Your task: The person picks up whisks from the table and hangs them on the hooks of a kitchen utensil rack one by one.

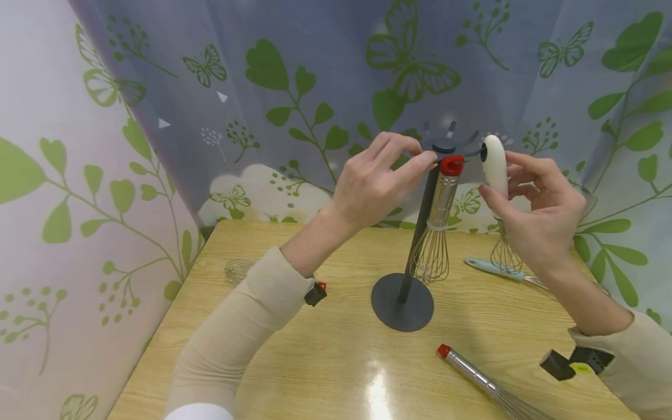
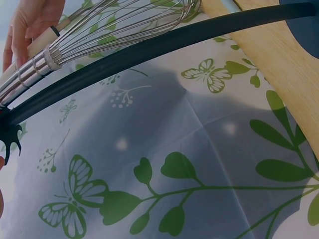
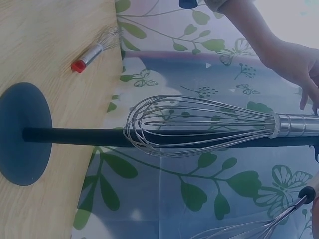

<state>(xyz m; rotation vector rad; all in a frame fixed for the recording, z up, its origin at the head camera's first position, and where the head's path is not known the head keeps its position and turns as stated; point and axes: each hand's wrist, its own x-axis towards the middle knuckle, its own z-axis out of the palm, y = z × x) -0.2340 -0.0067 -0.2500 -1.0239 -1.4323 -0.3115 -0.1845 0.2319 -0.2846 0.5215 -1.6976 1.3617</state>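
A dark rack (image 1: pixel 388 312) with a round base, upright post and curved hooks stands on the table. From one hook hangs a steel whisk (image 1: pixel 444 201) with a red end, wires pointing down, also seen in the right wrist view. My left hand (image 1: pixel 370 178) pinches the rack's hook beside that red end with thumb and forefinger. To the right of the rack, my right hand (image 1: pixel 551 207) grips a cream-handled whisk (image 1: pixel 494 169) by its handle. That whisk is upright with wires down, its handle top right at the tip of another hook.
A red-ended whisk (image 1: pixel 475 373) lies at the table's front right. Behind it on the right lies a whisk with a light blue handle (image 1: pixel 488 266). Another red-ended whisk (image 3: pixel 90 56) lies on the left, partly behind my left arm. Patterned curtains (image 1: pixel 294 52) enclose the table.
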